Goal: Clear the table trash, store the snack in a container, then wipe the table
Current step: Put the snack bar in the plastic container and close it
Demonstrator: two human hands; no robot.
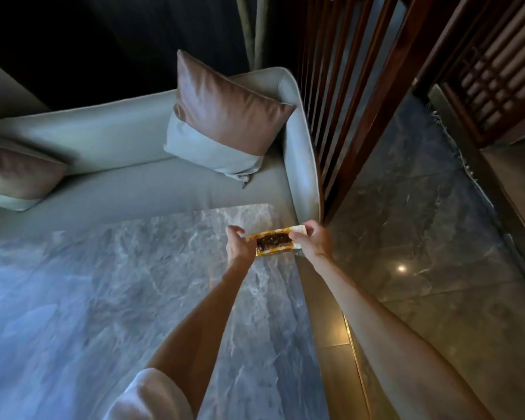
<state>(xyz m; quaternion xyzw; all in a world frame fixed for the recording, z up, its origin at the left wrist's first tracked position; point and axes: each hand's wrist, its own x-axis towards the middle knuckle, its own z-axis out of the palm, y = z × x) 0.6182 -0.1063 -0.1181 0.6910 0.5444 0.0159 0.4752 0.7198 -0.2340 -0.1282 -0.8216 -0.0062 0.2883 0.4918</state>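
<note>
A small snack packet (pixel 274 240), yellow and white with a dark filling showing through a clear window, hangs over the far right corner of the grey marble table (pixel 134 298). My left hand (pixel 238 247) grips its left end with curled fingers. My right hand (pixel 311 239) pinches its right end between thumb and fingers. The packet is stretched flat between both hands, just above the table's edge.
A grey sofa (pixel 134 177) runs behind the table with a brown-and-grey cushion (pixel 225 116) at its right end and another cushion (pixel 15 174) at the left. A dark wooden slatted screen (pixel 346 101) stands to the right. Polished dark stone floor (pixel 422 222) lies right of the table.
</note>
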